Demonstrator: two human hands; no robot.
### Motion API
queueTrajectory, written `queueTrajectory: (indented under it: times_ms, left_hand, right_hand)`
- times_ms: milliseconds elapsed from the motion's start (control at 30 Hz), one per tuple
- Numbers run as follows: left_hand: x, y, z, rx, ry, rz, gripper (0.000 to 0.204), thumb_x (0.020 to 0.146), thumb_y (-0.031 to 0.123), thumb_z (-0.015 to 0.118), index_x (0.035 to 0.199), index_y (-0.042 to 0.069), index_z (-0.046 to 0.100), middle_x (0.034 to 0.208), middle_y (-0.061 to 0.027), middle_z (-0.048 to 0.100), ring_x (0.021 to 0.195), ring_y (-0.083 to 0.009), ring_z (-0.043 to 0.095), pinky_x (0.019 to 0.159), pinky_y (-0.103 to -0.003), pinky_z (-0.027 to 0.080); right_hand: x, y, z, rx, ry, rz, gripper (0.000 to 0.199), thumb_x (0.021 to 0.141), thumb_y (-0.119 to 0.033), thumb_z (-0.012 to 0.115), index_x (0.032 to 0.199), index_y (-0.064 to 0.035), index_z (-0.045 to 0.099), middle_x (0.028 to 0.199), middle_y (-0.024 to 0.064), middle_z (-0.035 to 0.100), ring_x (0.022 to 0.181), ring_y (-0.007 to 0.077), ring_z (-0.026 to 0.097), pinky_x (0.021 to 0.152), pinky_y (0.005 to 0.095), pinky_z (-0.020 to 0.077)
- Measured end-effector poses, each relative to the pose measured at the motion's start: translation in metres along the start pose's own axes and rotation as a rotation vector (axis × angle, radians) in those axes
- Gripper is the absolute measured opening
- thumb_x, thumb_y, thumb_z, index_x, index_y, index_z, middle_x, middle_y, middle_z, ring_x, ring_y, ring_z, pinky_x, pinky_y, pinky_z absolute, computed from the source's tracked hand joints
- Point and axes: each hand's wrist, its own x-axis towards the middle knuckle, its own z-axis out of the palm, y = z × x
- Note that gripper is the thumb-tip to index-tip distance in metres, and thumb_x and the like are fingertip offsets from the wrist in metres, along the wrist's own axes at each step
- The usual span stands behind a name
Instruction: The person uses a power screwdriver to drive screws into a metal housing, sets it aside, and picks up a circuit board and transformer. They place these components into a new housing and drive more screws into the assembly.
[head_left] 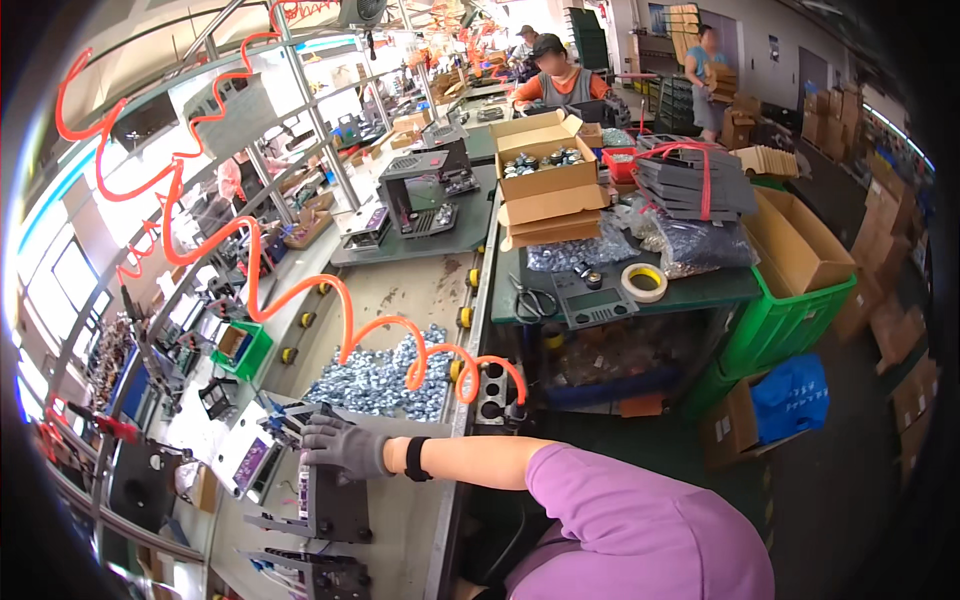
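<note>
My right hand (345,447), in a grey glove with a black band at the wrist, reaches left across the workbench. Its fingers curl over the far end of a dark grey metal housing (338,510), which has a purple-and-white strip (303,488) along its left side. Just beyond the fingertips lies a light-coloured panel (245,455) with a purple board on it. A second dark housing (320,572) with white wires sits nearer to me. My left hand is out of sight; only a bit of skin and a black band show at the lower edge.
A heap of small metal parts (385,375) lies beyond my hand. An orange coiled hose (345,300) hangs across the bench. On the right, a green table (690,290) carries an open carton (545,180), tape (643,283) and scissors (533,300). Other people work farther back.
</note>
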Motion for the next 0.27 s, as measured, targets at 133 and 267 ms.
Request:
queueTrajectory:
  times_ms: [133, 267]
  left_hand:
    - [-0.007, -0.032, 0.016, -0.013, -0.151, -0.053, 0.076, 0.073, 0.048, 0.073, 0.134, 0.009, 0.05, 0.121, -0.0209, 0.06, 0.109, -0.0378, 0.058, 0.093, -0.044, 0.044]
    - [0.003, -0.022, 0.011, 0.024, -0.16, -0.012, 0.071, 0.076, 0.051, 0.07, 0.129, 0.008, 0.053, 0.12, -0.0194, 0.061, 0.105, -0.0364, 0.061, 0.087, -0.045, 0.046]
  right_hand:
    - [-0.008, -0.024, -0.009, 0.274, 0.118, 0.081, 0.057, 0.071, -0.012, 0.072, 0.124, -0.0124, 0.051, 0.135, 0.0131, 0.045, 0.129, 0.0339, 0.039, 0.11, 0.0408, 0.0336]
    - [-0.091, -0.052, -0.049, 0.391, -0.261, 0.157, 0.027, 0.075, -0.005, 0.061, 0.103, -0.0081, 0.061, 0.103, 0.0111, 0.064, 0.096, 0.0273, 0.062, 0.081, 0.0377, 0.0503]
